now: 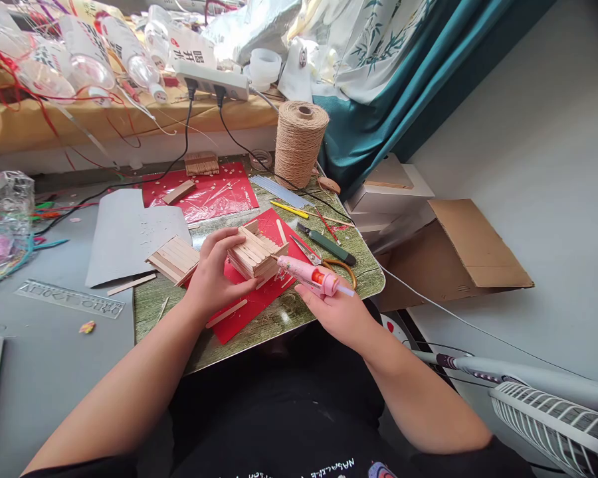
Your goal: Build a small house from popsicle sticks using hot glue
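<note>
Your left hand is wrapped around the side of the wooden-stick box, thumb low and fingers over the top. Your right hand is closed around the pink glue gun, its nozzle at the box's near right corner; you cannot tell from here whether it touches. Gluing at that corner looks to be the step in hand. The next move seems to call for a steady left grip, a light squeeze on the right, and fingertips kept off the hot nozzle.

Below your hands lies a red sheet, with a loose stick near your left wrist. Just left of your left hand sits a stick panel. Past the glue gun are scissors and a green-handled knife, all on a wood-patterned tabletop. Left of your left forearm, a grey surface bears a clear ruler.

Beyond both hands stand a twine spool and translucent glue sticks. Farther off, a power strip lies on a ledge crowded with plastic bottles. Right of your right hand are a cardboard box and a teal curtain.
</note>
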A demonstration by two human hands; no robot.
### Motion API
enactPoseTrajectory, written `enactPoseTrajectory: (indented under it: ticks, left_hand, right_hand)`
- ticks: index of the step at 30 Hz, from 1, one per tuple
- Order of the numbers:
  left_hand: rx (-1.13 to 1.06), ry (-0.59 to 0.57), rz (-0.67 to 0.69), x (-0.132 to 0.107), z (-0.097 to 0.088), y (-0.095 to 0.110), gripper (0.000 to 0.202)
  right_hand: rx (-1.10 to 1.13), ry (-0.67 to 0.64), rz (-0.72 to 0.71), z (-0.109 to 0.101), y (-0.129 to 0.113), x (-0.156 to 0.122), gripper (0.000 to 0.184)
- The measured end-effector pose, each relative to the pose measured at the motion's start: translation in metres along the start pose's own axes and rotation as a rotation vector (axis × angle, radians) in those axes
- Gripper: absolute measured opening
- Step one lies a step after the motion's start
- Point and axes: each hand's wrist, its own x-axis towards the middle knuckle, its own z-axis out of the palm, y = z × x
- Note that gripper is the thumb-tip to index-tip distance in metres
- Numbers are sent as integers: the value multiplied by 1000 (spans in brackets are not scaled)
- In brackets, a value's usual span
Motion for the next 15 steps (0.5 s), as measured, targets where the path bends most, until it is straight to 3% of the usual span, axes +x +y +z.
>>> enactPoseTrajectory:
  ticks: [15]
  left_hand:
    - [-11, 2, -4, 1, 0, 1, 81]
  right_hand:
    - [4, -40, 27, 4, 3, 1, 27]
